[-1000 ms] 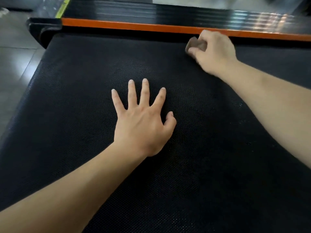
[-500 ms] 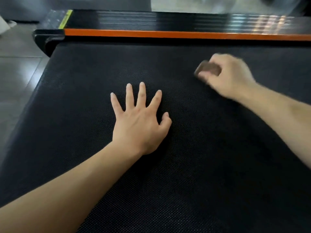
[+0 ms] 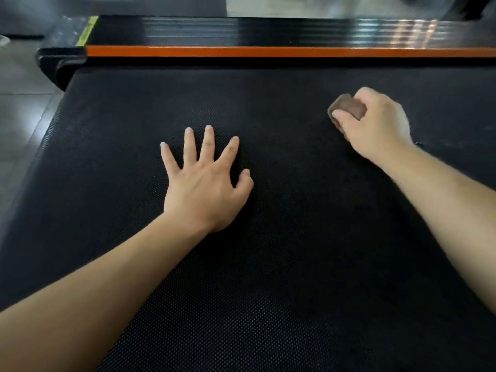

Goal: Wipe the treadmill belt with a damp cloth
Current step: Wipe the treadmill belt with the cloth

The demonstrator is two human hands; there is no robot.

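The black textured treadmill belt (image 3: 295, 251) fills most of the view. My right hand (image 3: 375, 124) grips a small brown folded cloth (image 3: 347, 107) and holds it against the belt at the right, well short of the far edge. My left hand (image 3: 206, 181) lies flat on the belt near the middle, fingers spread and straight, palm down. Most of the cloth is hidden under my right fingers.
An orange strip (image 3: 268, 51) runs along the belt's far edge, with a glossy black cover (image 3: 241, 30) behind it. A black end cap (image 3: 60, 64) sits at the far left corner. Grey floor tiles (image 3: 18, 116) lie to the left.
My right hand has drawn the cloth back from the orange strip toward me and slightly right along the belt. My left hand has stayed flat in place.
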